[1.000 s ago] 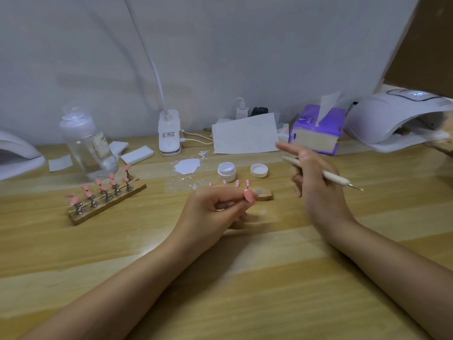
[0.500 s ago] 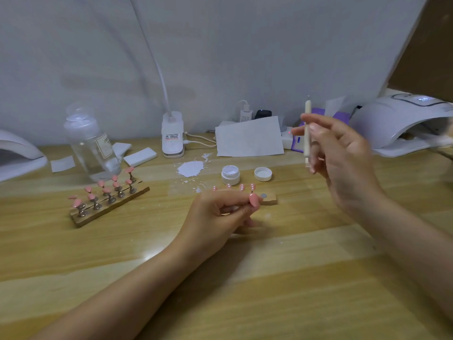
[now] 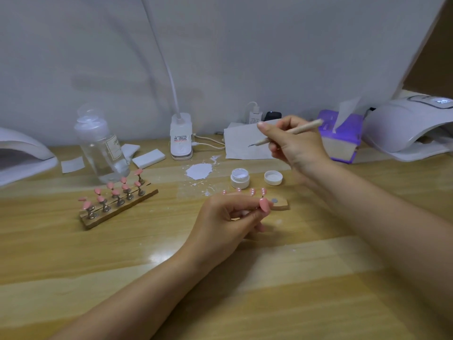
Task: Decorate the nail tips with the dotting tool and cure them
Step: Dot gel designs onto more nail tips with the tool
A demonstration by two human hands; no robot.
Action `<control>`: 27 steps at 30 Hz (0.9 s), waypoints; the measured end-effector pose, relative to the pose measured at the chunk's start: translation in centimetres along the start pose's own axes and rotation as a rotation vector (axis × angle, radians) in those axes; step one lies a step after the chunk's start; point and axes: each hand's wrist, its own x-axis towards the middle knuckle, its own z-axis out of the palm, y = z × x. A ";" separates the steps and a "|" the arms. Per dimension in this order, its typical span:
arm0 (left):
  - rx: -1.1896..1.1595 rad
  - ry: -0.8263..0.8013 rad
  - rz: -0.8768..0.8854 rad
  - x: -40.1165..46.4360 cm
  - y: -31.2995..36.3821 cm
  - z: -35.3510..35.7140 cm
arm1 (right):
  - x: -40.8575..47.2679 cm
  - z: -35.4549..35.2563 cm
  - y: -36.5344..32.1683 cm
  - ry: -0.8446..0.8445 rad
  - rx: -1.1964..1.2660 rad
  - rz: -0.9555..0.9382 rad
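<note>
Illumination: soft, even and moderately bright, with a cool cast on the white backdrop [image 3: 245,45].
Glare: pale sheen lay on the wooden table [image 3: 157,256] near the left forearm.
Shadows: faint and diffuse beneath the left hand [image 3: 228,217].
Sharpness: slightly soft overall; right hand [image 3: 296,143] mildly blurred.
Distortion: wide-angle bowing at edges.

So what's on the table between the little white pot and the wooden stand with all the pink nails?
A white spilled patch with small splatters lies between the open pot and the wooden stand, seen in the head view.
</note>
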 end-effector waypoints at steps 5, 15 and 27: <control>0.011 0.005 -0.021 0.2 -0.3 0.0 | 0.6 1.1 1.2 -0.060 -0.339 -0.042; 0.035 0.007 -0.029 0.2 -0.4 0.0 | 1.1 2.3 2.3 -0.029 -0.627 -0.154; 0.026 0.007 -0.041 0.2 -0.3 0.0 | 1.0 2.5 2.6 -0.085 -0.699 -0.167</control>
